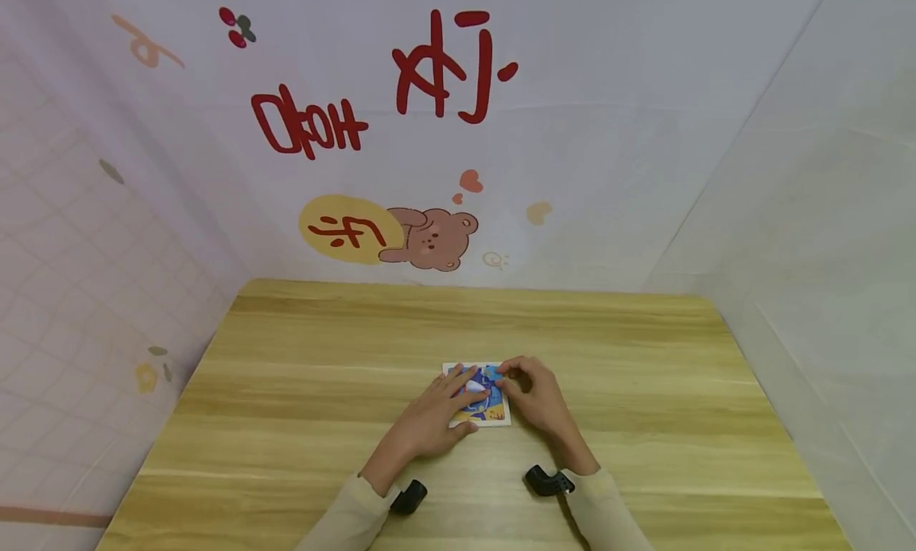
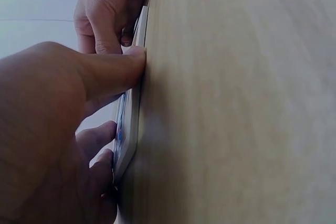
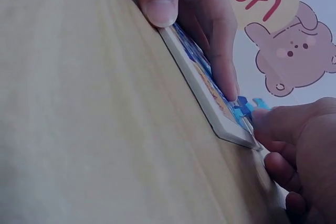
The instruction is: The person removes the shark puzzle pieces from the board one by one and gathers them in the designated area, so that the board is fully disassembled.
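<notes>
With my left hand [image 1: 438,414] spread steadyingly over the puzzle [image 1: 495,400] on the counter [image 1: 644,408], I'd gently level the blue piece [image 1: 493,373] my right hand [image 1: 541,393] pinches at the far right corner.

I see soft, even light over the counter [image 1: 630,336]; both wrist views look dimmer, its grain blurred, faint shadow beside the board [image 2: 131,124].

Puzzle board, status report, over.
Left hand rests on puzzle board. Right hand pinches blue piece at board's far right corner. Obstruction: left hand, partly covering puzzle board.
</notes>
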`<state>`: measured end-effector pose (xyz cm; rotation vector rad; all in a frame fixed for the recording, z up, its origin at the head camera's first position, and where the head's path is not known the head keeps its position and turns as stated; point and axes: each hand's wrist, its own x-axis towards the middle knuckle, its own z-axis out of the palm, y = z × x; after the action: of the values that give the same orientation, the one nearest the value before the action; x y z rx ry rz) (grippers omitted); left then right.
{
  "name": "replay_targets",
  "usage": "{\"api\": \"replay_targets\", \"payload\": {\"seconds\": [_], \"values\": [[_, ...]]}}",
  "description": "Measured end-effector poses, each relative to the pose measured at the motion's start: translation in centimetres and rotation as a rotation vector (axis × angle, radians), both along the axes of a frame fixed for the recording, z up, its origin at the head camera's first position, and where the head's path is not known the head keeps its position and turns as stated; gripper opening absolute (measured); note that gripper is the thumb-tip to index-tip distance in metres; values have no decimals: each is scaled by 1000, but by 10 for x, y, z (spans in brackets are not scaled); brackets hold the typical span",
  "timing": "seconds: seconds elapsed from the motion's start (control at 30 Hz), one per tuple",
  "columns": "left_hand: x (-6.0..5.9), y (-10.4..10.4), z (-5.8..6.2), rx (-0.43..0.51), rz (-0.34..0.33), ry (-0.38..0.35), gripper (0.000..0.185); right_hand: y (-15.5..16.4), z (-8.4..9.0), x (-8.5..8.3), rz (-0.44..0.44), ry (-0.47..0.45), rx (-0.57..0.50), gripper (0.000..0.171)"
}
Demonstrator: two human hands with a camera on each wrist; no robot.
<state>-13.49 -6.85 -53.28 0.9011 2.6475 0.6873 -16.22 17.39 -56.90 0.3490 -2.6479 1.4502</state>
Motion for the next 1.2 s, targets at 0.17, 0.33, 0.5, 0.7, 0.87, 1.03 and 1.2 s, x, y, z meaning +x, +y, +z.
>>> {"api": "replay_targets", "payload": {"seconds": [0.17, 0.33, 0.5, 0.7, 0.87, 1.03, 1.2], "values": [[3, -1, -2, 14, -3, -3, 55, 1, -1, 3, 4, -30, -83, 19], [3, -2, -2, 12, -2, 7, 55, 0, 2, 4, -27, -70, -118, 16], [2, -1, -2, 21, -12, 12, 54, 6, 7, 3, -67, -92, -148, 12], [1, -2, -1, 28, -12, 6, 54, 20, 12, 1, -97, -132, -171, 17], [2, -2, -2, 26, -10, 8, 53, 34, 13, -2, -119, -155, -176, 17], [1, -2, -3, 28, -15, 20, 54, 52, 16, -5, -154, -174, -222, 19], [2, -3, -3, 23, -13, 16, 54, 74, 21, -5, -190, -177, -246, 25]]}}
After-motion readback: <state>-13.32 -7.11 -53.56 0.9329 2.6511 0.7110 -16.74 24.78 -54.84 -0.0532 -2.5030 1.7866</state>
